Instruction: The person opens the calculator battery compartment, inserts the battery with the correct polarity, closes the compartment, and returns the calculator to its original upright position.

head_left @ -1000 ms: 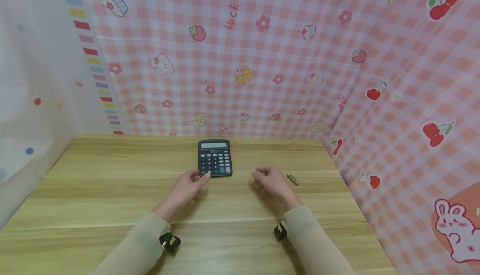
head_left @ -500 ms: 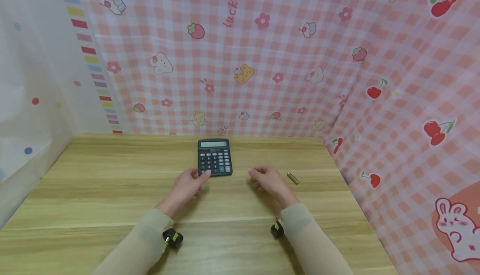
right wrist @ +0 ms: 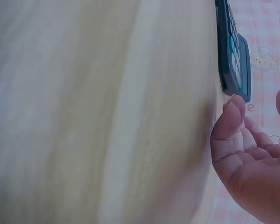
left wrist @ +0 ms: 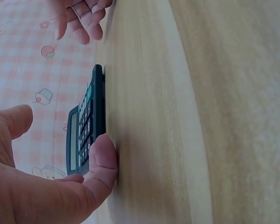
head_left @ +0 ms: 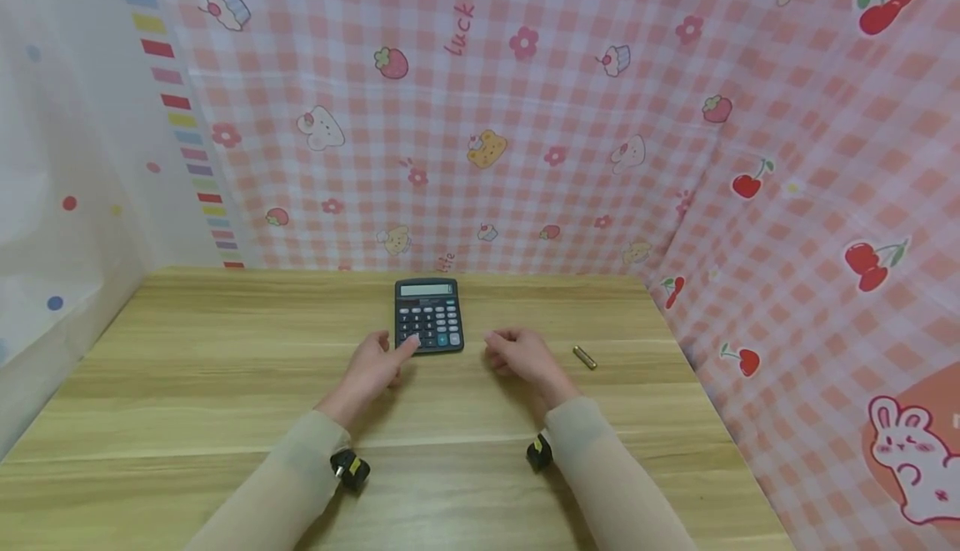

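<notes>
A dark desktop calculator [head_left: 429,318] with a grey display lies face up near the back of the wooden table. My left hand [head_left: 372,365] is at its lower left corner, the thumb overlapping the bottom keys in the head view. From the left wrist, the fingers of that hand [left wrist: 60,186] are spread apart beside the calculator's near end [left wrist: 86,121]. Just right of the calculator, my right hand [head_left: 525,359] holds nothing, its fingers loosely bent. The right wrist view shows its fingertips [right wrist: 235,109] close to the calculator's corner [right wrist: 233,56].
A small gold-and-dark cylinder [head_left: 584,357], like a battery, lies on the table [head_left: 225,384] to the right of my right hand. Pink checked cloth [head_left: 450,159] hangs behind the table and along its right side, white cloth [head_left: 67,159] on the left.
My right hand has moved left, closer to the calculator and away from the small cylinder. The left hand has shifted slightly forward along the calculator's corner. The calculator stays in place.
</notes>
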Motion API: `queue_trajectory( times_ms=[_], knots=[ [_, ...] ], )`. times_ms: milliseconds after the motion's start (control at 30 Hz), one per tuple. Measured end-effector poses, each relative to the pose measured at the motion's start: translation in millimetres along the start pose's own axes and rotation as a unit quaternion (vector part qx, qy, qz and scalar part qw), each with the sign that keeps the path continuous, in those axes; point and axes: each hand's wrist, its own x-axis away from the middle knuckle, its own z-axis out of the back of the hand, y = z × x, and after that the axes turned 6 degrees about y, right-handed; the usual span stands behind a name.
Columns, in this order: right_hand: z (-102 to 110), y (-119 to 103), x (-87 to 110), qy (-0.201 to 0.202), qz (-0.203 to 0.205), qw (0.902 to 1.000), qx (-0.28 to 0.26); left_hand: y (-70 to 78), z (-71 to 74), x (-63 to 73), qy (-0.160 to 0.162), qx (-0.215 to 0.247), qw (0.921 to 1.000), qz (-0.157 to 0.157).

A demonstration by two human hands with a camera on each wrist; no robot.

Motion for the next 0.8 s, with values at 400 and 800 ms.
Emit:
queue_trajectory(
  times_ms=[400, 800],
  knots=[
    [-7.4, -3.2, -6.1, 0.011, -0.014, 0.9993, -0.033, 4.4, -0.5, -4.0, 0.002, -0.001, 0.9997, 0.024],
    [-13.5, -7.4, -10.7, 0.009, -0.022, 0.9986, -0.048, 9.0, -5.0, -9.4, 0.020, 0.004, 0.9995, 0.024]
  ],
)
